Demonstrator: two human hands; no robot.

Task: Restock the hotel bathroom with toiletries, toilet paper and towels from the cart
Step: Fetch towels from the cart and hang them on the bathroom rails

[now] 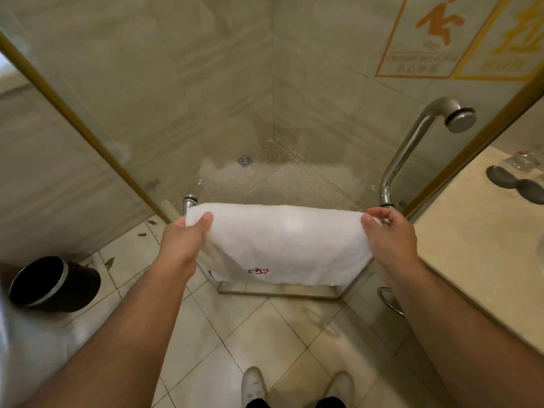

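Note:
A white towel [279,242] with a small red emblem near its lower edge hangs folded over the horizontal bar on the glass shower door. My left hand [188,234] pinches the towel's upper left corner, thumb on top. At the upper right corner, my right hand [388,234] grips the towel's edge with curled fingers. Only the bar's chrome ends [188,201] show beside the towel; the rest is hidden under it.
A curved chrome door handle [412,148] stands on the glass [265,113] at the right. A dark waste bin [53,284] sits on the tiled floor at the left. A beige counter [477,237] runs along the right, with a towel ring [390,300] below it.

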